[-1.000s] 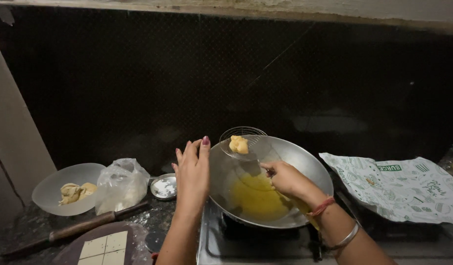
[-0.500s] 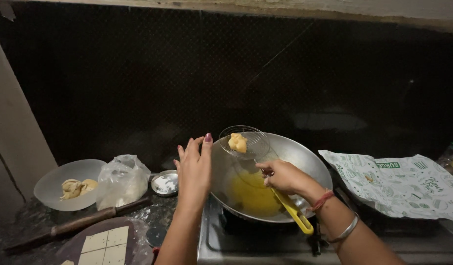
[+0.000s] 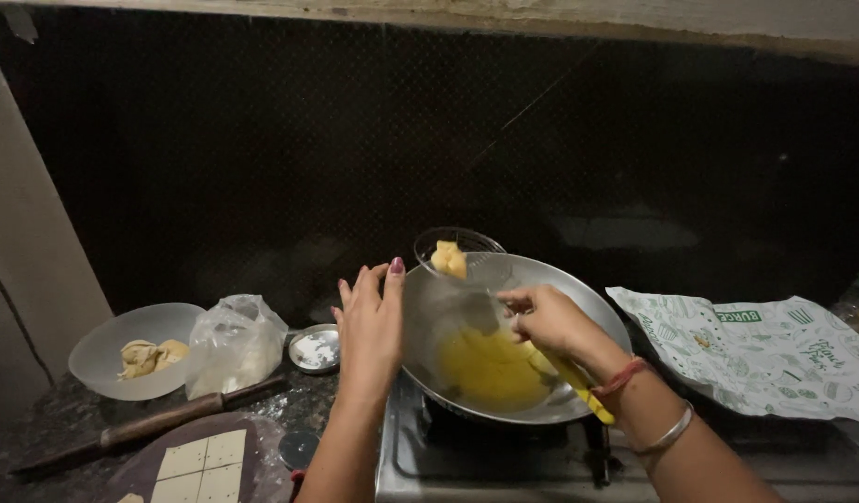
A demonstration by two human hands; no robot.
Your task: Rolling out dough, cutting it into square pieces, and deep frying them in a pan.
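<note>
Dough piece (image 3: 449,258) beyond right hand (image 3: 544,319) grip

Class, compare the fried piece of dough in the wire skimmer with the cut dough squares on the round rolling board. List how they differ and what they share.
The puffed golden fried piece of dough sits lifted in the wire skimmer over the steel wok; the pale cut dough squares lie flat on the round rolling board. The fried piece is single and lumpy; the squares are several and thin. Both are dough.
</note>
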